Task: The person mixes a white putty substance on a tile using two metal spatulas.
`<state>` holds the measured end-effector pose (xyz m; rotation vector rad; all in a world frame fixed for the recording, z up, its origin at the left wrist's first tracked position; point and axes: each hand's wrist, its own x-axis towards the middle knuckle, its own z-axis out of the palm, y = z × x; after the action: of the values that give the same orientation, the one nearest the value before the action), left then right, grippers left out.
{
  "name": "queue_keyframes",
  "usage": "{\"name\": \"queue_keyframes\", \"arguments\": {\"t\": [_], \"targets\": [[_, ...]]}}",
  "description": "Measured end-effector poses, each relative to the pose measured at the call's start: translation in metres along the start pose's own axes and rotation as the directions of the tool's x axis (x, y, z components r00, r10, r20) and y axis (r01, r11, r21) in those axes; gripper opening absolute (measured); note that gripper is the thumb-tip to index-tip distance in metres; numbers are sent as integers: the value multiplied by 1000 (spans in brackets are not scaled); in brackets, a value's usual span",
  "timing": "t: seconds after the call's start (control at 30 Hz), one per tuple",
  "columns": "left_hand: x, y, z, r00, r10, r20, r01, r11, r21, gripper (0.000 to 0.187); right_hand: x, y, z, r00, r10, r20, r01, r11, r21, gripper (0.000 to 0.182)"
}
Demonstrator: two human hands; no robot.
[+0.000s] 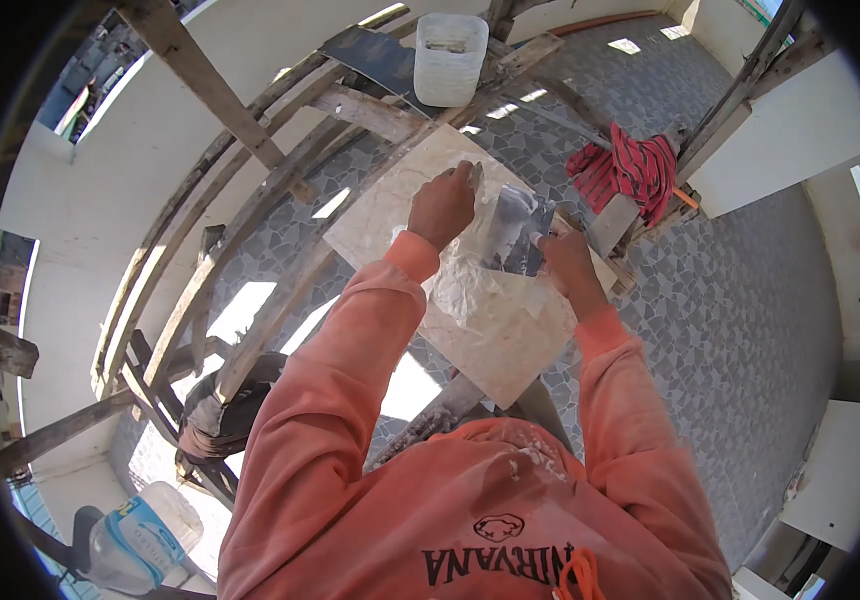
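Note:
A square beige tile [495, 345] lies on wooden boards in front of me, with a heap of wet white paste [465, 290] at its middle. My right hand [568, 262] grips the edge of a flat, paste-smeared metal plate [520, 232] above the tile's right part. Over the upper middle of the tile, my left hand [443, 205] is closed, with a small grey end of something showing at its fingertips; the rest of that item is hidden by the fingers.
A white plastic container [450, 62] stands beyond the tile on the scaffold. Red striped cloth [630, 170] hangs over wood at the right. Wooden beams [195, 75] cross the left side. A clear labelled container [135, 540] sits at lower left. Grey patterned floor [720, 330] lies below.

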<state>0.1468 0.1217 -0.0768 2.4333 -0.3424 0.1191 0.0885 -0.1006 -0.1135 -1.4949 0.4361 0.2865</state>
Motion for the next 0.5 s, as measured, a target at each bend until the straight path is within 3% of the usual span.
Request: {"name": "queue_keyframes", "arguments": {"t": [0.17, 0.23, 0.33, 0.43, 0.5], "targets": [[-5, -29, -18, 996, -12, -93, 7, 999, -48, 29, -49, 51, -87, 978, 120, -170, -101, 988, 117, 33], [-8, -39, -25, 992, -3, -125, -8, 996, -86, 30, -78, 74, -106, 923, 214, -318, -210, 977, 49, 32], [-12, -36, -34, 991, -1, -133, -17, 991, -133, 28, -106, 91, -97, 875, 272, -401, -316, 948, -45, 30], [-19, -27, -38, 997, 14, -80, -27, 987, -161, 27, -85, 136, -71, 934, 177, -309, -127, 976, 176, 28], [-23, -15, -36, 998, 35, -52, -43, 984, -174, 27, -82, 115, -41, 933, 233, -274, -298, 928, -226, 25]]}}
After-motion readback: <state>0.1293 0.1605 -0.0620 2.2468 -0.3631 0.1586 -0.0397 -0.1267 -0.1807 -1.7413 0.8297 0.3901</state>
